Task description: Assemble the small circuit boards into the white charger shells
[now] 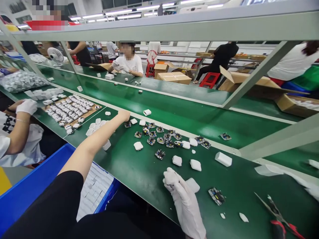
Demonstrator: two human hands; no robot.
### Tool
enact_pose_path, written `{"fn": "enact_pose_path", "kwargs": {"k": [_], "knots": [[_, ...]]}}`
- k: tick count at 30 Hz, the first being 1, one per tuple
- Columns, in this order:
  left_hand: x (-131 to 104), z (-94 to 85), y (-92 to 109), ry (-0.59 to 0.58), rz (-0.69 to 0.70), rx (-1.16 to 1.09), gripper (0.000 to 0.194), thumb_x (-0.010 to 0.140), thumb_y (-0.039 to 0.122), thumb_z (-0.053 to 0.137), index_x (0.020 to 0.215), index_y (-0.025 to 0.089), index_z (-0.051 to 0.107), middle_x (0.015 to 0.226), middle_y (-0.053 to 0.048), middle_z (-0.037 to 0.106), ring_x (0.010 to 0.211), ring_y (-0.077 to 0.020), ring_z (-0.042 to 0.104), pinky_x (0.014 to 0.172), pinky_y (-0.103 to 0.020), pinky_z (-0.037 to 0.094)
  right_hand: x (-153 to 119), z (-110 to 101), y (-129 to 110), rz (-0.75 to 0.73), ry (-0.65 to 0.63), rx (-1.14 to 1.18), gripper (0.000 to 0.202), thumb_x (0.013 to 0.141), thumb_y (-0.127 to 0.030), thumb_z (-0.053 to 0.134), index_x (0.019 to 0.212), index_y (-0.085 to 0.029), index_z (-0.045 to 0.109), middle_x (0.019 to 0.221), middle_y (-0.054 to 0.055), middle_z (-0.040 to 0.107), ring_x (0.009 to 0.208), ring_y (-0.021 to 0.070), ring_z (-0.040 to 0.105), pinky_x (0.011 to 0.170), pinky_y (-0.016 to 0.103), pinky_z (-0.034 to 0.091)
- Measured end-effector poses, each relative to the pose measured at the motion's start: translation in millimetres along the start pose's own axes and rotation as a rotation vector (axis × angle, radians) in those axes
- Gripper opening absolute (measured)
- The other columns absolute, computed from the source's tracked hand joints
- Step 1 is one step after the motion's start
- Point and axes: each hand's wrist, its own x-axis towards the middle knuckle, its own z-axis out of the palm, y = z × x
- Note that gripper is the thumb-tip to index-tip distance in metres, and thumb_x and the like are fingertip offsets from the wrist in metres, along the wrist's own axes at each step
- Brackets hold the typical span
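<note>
Nearest, around six o'clock, the gloved right hand (179, 194) is gripping a white casing (171, 178) over the desk (132, 169). Circuit boards (159, 154) are lying toward twelve. At nine, the left hand (124, 116) is reaching out, its grip unclear. A red-handled tool (278, 214) is resting at four.

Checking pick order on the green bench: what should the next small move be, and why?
Probably lift the small dark circuit board with the bare left hand: that hand is at its edge, while the white-gloved right hand holds a small white piece. Left finger contact is hidden.
</note>
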Motion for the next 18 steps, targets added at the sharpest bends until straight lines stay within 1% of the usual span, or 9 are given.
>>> {"fn": "enact_pose_path", "kwargs": {"k": [3, 5, 7, 9, 11, 12, 14, 16, 18], "knots": [[-8, -3.3, 0, -0.036, -0.013, 0.041, 0.034, 0.094, 0.033, 0.060, 0.122, 0.015, 0.058, 0.125, -0.011, 0.059, 0.110, -0.0250, 0.060, 0.093, -0.048, 0.052, 0, -1, 4, 0.022, -0.012, 0.082, 0.047, 0.077, -0.045, 0.077, 0.119, -0.024, 0.069, 0.115, 0.004, 0.069, 0.112, 0.0232, 0.060, 0.106, 0.040, 0.043], [-18, -6.7, -1, -0.040, 0.006, 0.056, 0.034, 0.094, 0.033, 0.060, 0.122, 0.015, 0.058, 0.126, -0.011, 0.059, 0.112, -0.0253, 0.060, 0.094, -0.048, 0.051, 0, -1, 4, 0.020, -0.013, 0.143, 0.044, 0.078, -0.042, 0.077, 0.118, -0.026, 0.068, 0.107, 0.002, 0.071, 0.102, 0.0202, 0.063, 0.100, 0.037, 0.048], [-33, -7.7, 0, -0.028, 0.044, 0.065, 0.034, 0.094, 0.034, 0.060, 0.122, 0.015, 0.058, 0.126, -0.011, 0.059, 0.112, -0.0253, 0.060, 0.095, -0.048, 0.051, 0, -1, 4, 0.029, -0.002, 0.215, 0.040, 0.077, -0.042, 0.078, 0.113, -0.026, 0.070, 0.101, 0.002, 0.073, 0.092, 0.0174, 0.064, 0.092, 0.034, 0.052], [-50, -4.6, 2, -0.002, 0.081, 0.072, 0.035, 0.094, 0.036, 0.059, 0.122, 0.015, 0.058, 0.126, -0.011, 0.059, 0.112, -0.0252, 0.059, 0.095, -0.048, 0.050, 1, -3, 4, 0.047, 0.024, 0.275, 0.037, 0.073, -0.044, 0.081, 0.104, -0.025, 0.073, 0.099, 0.003, 0.073, 0.086, 0.0162, 0.065, 0.086, 0.032, 0.055], [-67, 2.3, 4, 0.040, 0.096, 0.084, 0.036, 0.095, 0.038, 0.058, 0.123, 0.016, 0.058, 0.127, -0.010, 0.059, 0.114, -0.0254, 0.058, 0.097, -0.049, 0.048, 3, -7, 6, 0.074, 0.068, 0.314, 0.042, 0.066, -0.049, 0.085, 0.097, -0.023, 0.074, 0.095, 0.004, 0.074, 0.082, 0.0164, 0.066, 0.081, 0.031, 0.056], [-74, 6.3, 3, 0.065, 0.086, 0.094, 0.037, 0.094, 0.039, 0.057, 0.124, 0.016, 0.058, 0.128, -0.010, 0.058, 0.116, -0.0260, 0.057, 0.099, -0.049, 0.046, 4, -10, 6, 0.087, 0.089, 0.331, 0.045, 0.063, -0.052, 0.085, 0.094, -0.022, 0.074, 0.090, 0.004, 0.074, 0.078, 0.0163, 0.066, 0.077, 0.031, 0.057], [-86, 13.7, -1, 0.114, 0.025, 0.123, 0.038, 0.093, 0.037, 0.059, 0.124, 0.015, 0.058, 0.128, -0.013, 0.059, 0.119, -0.0295, 0.054, 0.100, -0.052, 0.042, 6, -14, 8, 0.117, 0.107, 0.366, 0.051, 0.058, -0.058, 0.086, 0.090, -0.021, 0.075, 0.079, 0.003, 0.073, 0.068, 0.0153, 0.065, 0.068, 0.030, 0.058], [-92, 18.6, -11, 0.141, -0.063, 0.150, 0.035, 0.089, 0.031, 0.062, 0.118, 0.012, 0.063, 0.123, -0.019, 0.062, 0.118, -0.0357, 0.055, 0.096, -0.054, 0.041, 8, -17, 8, 0.138, 0.093, 0.393, 0.054, 0.055, -0.060, 0.086, 0.090, -0.020, 0.075, 0.073, 0.003, 0.071, 0.061, 0.0139, 0.063, 0.062, 0.028, 0.057], [-92, 20.8, -24, 0.143, -0.115, 0.164, 0.031, 0.085, 0.027, 0.064, 0.110, 0.009, 0.067, 0.117, -0.025, 0.065, 0.112, -0.0395, 0.057, 0.089, -0.051, 0.042, 8, -18, 9, 0.146, 0.078, 0.406, 0.055, 0.053, -0.058, 0.088, 0.091, -0.021, 0.075, 0.074, 0.003, 0.071, 0.058, 0.0130, 0.062, 0.060, 0.027, 0.056]]}}
